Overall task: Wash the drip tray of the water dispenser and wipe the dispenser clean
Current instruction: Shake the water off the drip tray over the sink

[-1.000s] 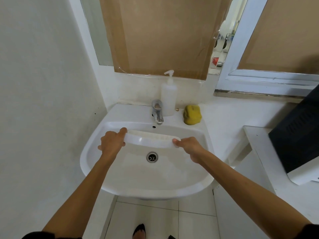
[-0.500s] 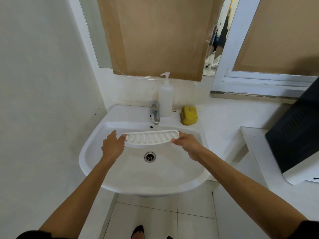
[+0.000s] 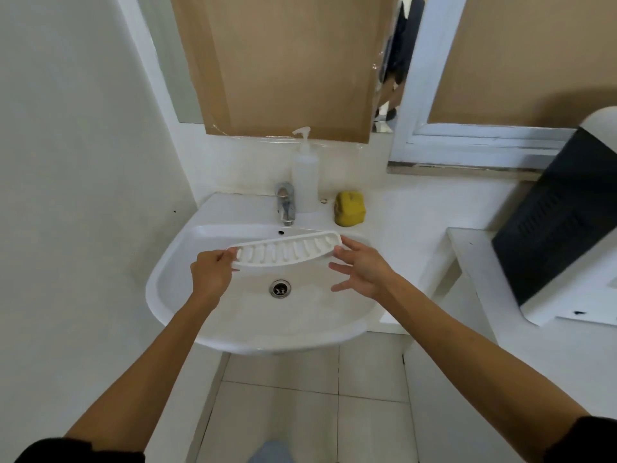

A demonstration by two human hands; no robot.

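Drip tray turned face-up over the sink, right hand letting go

The left hand (image 3: 213,274) now pinches the drip tray (image 3: 287,250) alone above the sink (image 3: 173,279), slots upward; the right hand (image 3: 362,270) has spread its fingers, barely touching the tray's end. Judged free to reach the tap (image 3: 285,202). No readable writing anywhere.

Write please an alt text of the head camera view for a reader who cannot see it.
A person's left hand grips a white slotted drip tray over a white sink, the open right hand at its other end. Behind stand a tap, soap bottle and yellow sponge.
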